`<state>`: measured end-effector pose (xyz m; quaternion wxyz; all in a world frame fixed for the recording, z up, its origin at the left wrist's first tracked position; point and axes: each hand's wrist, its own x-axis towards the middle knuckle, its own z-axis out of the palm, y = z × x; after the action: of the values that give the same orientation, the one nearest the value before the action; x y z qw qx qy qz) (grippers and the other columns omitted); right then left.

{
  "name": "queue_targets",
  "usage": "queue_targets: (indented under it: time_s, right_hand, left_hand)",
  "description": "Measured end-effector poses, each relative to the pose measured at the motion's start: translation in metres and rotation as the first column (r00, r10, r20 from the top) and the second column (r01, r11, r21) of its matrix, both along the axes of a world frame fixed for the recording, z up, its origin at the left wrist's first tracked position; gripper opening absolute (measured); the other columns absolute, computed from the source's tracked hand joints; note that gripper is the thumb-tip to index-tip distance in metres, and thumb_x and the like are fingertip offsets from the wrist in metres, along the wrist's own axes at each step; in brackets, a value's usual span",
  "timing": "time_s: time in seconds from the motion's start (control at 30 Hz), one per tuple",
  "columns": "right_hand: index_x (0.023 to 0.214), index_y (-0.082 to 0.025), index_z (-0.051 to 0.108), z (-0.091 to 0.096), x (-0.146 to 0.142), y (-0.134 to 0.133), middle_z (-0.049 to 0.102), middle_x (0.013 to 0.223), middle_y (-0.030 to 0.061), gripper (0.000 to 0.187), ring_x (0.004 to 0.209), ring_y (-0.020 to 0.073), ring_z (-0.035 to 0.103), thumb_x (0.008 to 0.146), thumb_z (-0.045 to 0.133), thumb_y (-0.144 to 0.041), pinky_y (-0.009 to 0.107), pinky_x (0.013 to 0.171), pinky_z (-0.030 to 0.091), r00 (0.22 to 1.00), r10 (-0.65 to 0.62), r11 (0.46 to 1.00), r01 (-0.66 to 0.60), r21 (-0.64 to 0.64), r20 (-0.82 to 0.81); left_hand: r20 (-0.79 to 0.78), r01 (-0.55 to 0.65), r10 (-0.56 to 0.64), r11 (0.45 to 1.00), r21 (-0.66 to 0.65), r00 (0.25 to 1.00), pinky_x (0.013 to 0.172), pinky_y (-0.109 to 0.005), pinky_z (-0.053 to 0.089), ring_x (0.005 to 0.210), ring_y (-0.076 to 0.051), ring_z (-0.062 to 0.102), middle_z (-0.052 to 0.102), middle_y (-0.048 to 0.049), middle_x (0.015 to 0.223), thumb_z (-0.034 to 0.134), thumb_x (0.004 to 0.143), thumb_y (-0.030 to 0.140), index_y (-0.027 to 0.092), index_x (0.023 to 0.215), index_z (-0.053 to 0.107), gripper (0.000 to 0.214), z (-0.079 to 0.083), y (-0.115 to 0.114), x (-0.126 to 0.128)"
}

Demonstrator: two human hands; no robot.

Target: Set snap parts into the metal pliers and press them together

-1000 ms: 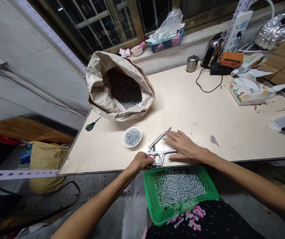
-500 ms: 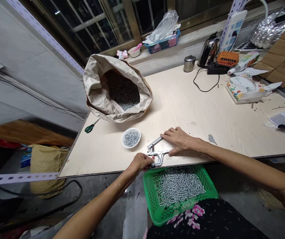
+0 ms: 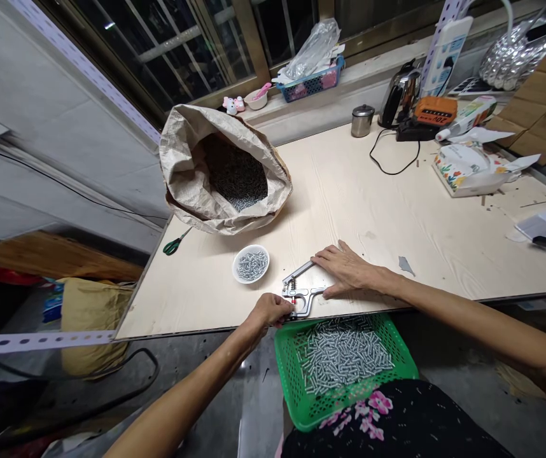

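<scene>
Metal pliers (image 3: pixel 300 287) lie on the light wooden table (image 3: pixel 387 210) close to its front edge. My right hand (image 3: pixel 347 270) is wrapped over the pliers' two handles, pressing them together. My left hand (image 3: pixel 270 310) is pinched at the pliers' jaw, holding a small part I cannot make out. A small white bowl (image 3: pixel 251 263) of little metal pieces stands just left of the pliers. On my lap, under the table edge, sits a green basket (image 3: pixel 301 388) with many silver metal pieces.
An open paper sack (image 3: pixel 223 172) of small dark metal pieces stands at the back left, green-handled scissors (image 3: pixel 175 242) beside it. At the far right are a kettle (image 3: pixel 401 95), a steel cup (image 3: pixel 362 120), a tissue box (image 3: pixel 468 168) and cardboard.
My right hand went from lying flat on the open handles to closing over them; the handles have come closer together. My left hand stays at the jaw.
</scene>
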<state>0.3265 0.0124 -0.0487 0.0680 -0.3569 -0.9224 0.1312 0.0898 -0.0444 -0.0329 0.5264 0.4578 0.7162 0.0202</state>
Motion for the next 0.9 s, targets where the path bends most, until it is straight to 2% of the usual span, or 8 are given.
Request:
queue_targets:
  time_s: [0.2, 0.27, 0.33, 0.4, 0.47, 0.57, 0.7, 0.9]
  right_hand:
    - [0.126, -0.014, 0.049, 0.002, -0.001, -0.001, 0.060, 0.112, 0.0131, 0.074, 0.101, 0.0283, 0.049, 0.068, 0.075, -0.052, 0.048, 0.092, 0.033, 0.999, 0.040, 0.999, -0.040, 0.012, -0.035]
    - [0.125, -0.015, 0.050, 0.000, -0.001, -0.003, 0.060, 0.108, 0.0114, 0.069, 0.097, 0.0260, 0.049, 0.070, 0.075, -0.048, 0.044, 0.088, 0.035, 0.996, 0.043, 0.999, -0.041, 0.026, -0.073]
    - [0.124, -0.016, 0.051, -0.003, -0.002, -0.006, 0.060, 0.104, 0.0104, 0.064, 0.093, 0.0247, 0.049, 0.072, 0.074, -0.044, 0.041, 0.084, 0.037, 0.993, 0.039, 0.999, -0.036, 0.031, -0.112]
    - [0.124, -0.015, 0.050, -0.006, -0.003, -0.009, 0.060, 0.102, 0.0105, 0.060, 0.092, 0.0242, 0.049, 0.074, 0.073, -0.040, 0.039, 0.081, 0.039, 0.989, 0.031, 0.999, -0.029, 0.016, -0.142]
    - [0.128, -0.015, 0.046, -0.008, -0.004, -0.012, 0.060, 0.104, 0.0111, 0.061, 0.094, 0.0242, 0.048, 0.076, 0.072, -0.036, 0.038, 0.080, 0.041, 0.985, 0.019, 1.000, -0.021, -0.007, -0.171]
    - [0.137, -0.016, 0.035, -0.010, 0.000, -0.016, 0.057, 0.113, 0.0124, 0.072, 0.101, 0.0246, 0.048, 0.077, 0.072, -0.033, 0.040, 0.085, 0.042, 0.977, 0.003, 0.999, -0.012, -0.040, -0.214]
    - [0.135, -0.015, 0.035, -0.009, 0.009, -0.018, 0.052, 0.118, 0.0137, 0.073, 0.106, 0.0257, 0.046, 0.075, 0.072, -0.036, 0.041, 0.087, 0.043, 0.979, -0.020, 0.996, 0.001, -0.092, -0.204]
    - [0.114, -0.016, 0.051, 0.010, 0.016, -0.021, 0.052, 0.107, 0.0112, 0.057, 0.097, 0.0245, 0.048, 0.068, 0.078, -0.035, 0.037, 0.080, 0.045, 0.993, -0.093, 0.989, 0.083, -0.120, -0.079]
  left_hand:
    - [0.004, 0.041, -0.041, 0.999, 0.034, 0.999, 0.045, -0.021, 0.038, 0.043, -0.008, 0.040, 0.044, 0.0065, 0.045, 0.061, 0.072, 0.032, 0.016, 0.054, 0.050, 0.026, 0.001, -0.002, -0.002]
    - [-0.084, 0.111, -0.107, 0.993, 0.044, 0.991, 0.048, -0.023, 0.040, 0.046, -0.009, 0.043, 0.045, 0.0051, 0.047, 0.059, 0.076, 0.035, 0.016, 0.056, 0.052, 0.029, 0.006, -0.006, -0.001]
    - [-0.261, 0.232, -0.184, 0.959, 0.165, 0.948, 0.055, -0.026, 0.044, 0.054, -0.013, 0.050, 0.051, 0.0015, 0.055, 0.057, 0.080, 0.035, 0.015, 0.061, 0.056, 0.028, 0.012, -0.012, 0.004]
    - [-0.446, 0.416, -0.234, 0.831, 0.369, 0.864, 0.067, -0.030, 0.047, 0.072, -0.018, 0.057, 0.059, -0.0037, 0.074, 0.056, 0.083, 0.032, 0.014, 0.074, 0.061, 0.020, 0.016, -0.015, 0.013]
    - [-0.554, 0.592, -0.288, 0.624, 0.511, 0.781, 0.080, -0.035, 0.047, 0.093, -0.023, 0.056, 0.061, -0.0082, 0.097, 0.059, 0.083, 0.027, 0.015, 0.095, 0.061, 0.017, 0.016, -0.013, 0.026]
    - [-0.595, 0.739, -0.439, 0.403, 0.539, 0.673, 0.092, -0.041, 0.044, 0.111, -0.026, 0.049, 0.055, -0.0116, 0.120, 0.065, 0.080, 0.024, 0.017, 0.119, 0.050, 0.043, 0.009, 0.003, 0.042]
    - [-0.593, 0.826, -0.582, 0.311, 0.470, 0.556, 0.093, -0.042, 0.044, 0.106, -0.027, 0.049, 0.056, -0.0124, 0.118, 0.068, 0.078, 0.030, 0.015, 0.129, 0.040, 0.060, 0.002, 0.029, 0.047]
    - [-0.616, 0.861, -0.606, 0.293, 0.416, 0.504, 0.088, -0.041, 0.045, 0.104, -0.028, 0.049, 0.056, -0.0123, 0.114, 0.072, 0.072, 0.039, 0.014, 0.125, 0.045, 0.064, 0.006, 0.040, 0.052]
